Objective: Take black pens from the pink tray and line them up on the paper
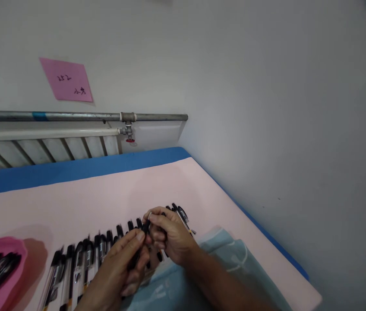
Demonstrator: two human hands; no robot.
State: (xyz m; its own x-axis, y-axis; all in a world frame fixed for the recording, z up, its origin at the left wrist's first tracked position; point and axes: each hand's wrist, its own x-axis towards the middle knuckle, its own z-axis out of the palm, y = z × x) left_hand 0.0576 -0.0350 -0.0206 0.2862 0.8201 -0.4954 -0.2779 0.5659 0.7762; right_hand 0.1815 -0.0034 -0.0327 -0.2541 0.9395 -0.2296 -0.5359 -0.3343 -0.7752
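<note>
My left hand (123, 263) is closed, with thumb and fingertips gripping a black pen part (146, 225), perhaps a cap or barrel end. Right against it, my right hand (171, 235) is closed in a pinch at the upper end of that part. A small pale tip shows between its thumb and finger, too small to name. Below and behind both hands runs a row of black-capped clear pens (78, 265), side by side on the pink table surface (105, 194). Several more pens (181, 214) lie just beyond my right hand.
A pink bowl (21, 250) with black pen parts stands at the lower left. Light blue plastic or cloth (225, 255) lies at the front under my forearms. The table has a blue edge (137, 160). Behind it are a radiator (50, 149), pipe (89, 116) and walls.
</note>
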